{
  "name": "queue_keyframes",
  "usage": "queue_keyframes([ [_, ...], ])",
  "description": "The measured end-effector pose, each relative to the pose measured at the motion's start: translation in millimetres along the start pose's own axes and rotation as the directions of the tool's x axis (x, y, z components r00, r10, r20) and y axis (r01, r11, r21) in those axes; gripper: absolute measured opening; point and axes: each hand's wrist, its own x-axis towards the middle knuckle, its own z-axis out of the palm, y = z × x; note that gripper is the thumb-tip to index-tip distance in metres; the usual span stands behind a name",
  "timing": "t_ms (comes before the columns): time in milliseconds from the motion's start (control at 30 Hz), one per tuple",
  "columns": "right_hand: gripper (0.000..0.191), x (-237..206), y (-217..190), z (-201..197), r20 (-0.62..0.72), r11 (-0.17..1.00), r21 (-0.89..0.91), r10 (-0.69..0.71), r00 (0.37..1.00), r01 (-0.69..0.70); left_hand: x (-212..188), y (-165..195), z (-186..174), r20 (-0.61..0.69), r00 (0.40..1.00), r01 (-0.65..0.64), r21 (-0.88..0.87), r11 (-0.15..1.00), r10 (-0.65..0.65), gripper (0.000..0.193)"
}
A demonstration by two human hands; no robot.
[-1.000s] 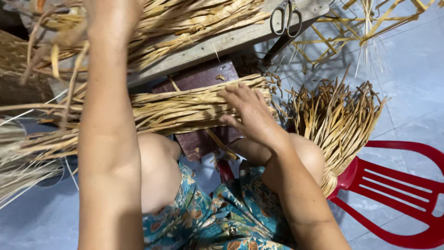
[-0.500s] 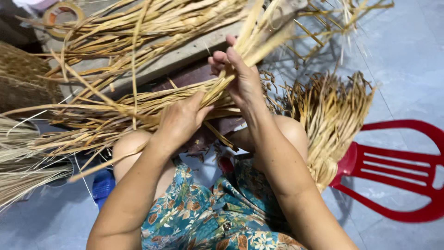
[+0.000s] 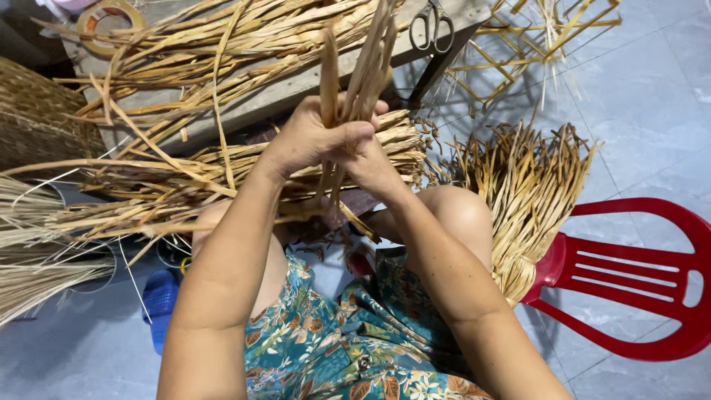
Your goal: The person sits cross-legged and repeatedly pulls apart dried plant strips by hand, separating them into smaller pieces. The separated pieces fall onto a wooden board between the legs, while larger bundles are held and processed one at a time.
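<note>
Both hands meet in front of me around a small bunch of dried straw strips [image 3: 366, 67] that stands nearly upright. My left hand [image 3: 311, 137] wraps the bunch from the left, fingers closed over it. My right hand [image 3: 374, 159] grips the same strips just below and behind, mostly hidden by the left. A thicker bundle of straw [image 3: 215, 185] lies across my knees under the hands. I sit in floral-patterned clothing [image 3: 348, 341].
A wooden bench [image 3: 296, 85] ahead carries loose straw, scissors [image 3: 432, 26] and a tape roll [image 3: 104, 18]. A woven basket [image 3: 37, 118] is at far left, a straw bunch [image 3: 529, 192] on a red plastic chair [image 3: 637, 274] at right. Pale fibres [image 3: 37, 259] lie at left.
My left hand came down from the bench and joined the right. Together they lifted a few strips out of the lap bundle and turned them upright.
</note>
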Motion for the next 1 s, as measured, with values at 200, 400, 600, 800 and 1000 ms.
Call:
queue_keyframes([
  [200, 0.051, -14, -54, -42, 0.336, 0.682, -0.594, -0.272, 0.902, 0.427, -7, -18, -3, -0.186, 0.966, -0.139, 0.213, 0.967, 0.18, 0.023],
  [400, 0.057, -23, -94, -60, -0.189, 0.798, -0.244, -0.596, 0.78, 0.551, -5, -25, 14, -0.09, 0.995, 0.062, 0.249, 0.966, -0.041, 0.03],
  [600, 0.054, -32, -108, -58, -0.017, 0.729, -0.385, -0.619, 0.786, 0.566, -12, -25, 23, 0.122, 0.989, 0.065, 0.133, 0.989, -0.081, 0.027],
  [800, 0.057, -31, -107, -56, 0.074, 0.76, -0.381, -0.542, 0.837, 0.526, -10, -25, 22, 0.206, 0.975, 0.089, -0.028, 0.996, -0.081, 0.03],
  [1000, 0.054, -31, -100, -58, -0.199, 0.838, -0.056, -0.542, 0.816, 0.543, -18, -15, 17, 0.232, 0.97, 0.119, -0.216, 0.969, -0.067, 0.035],
])
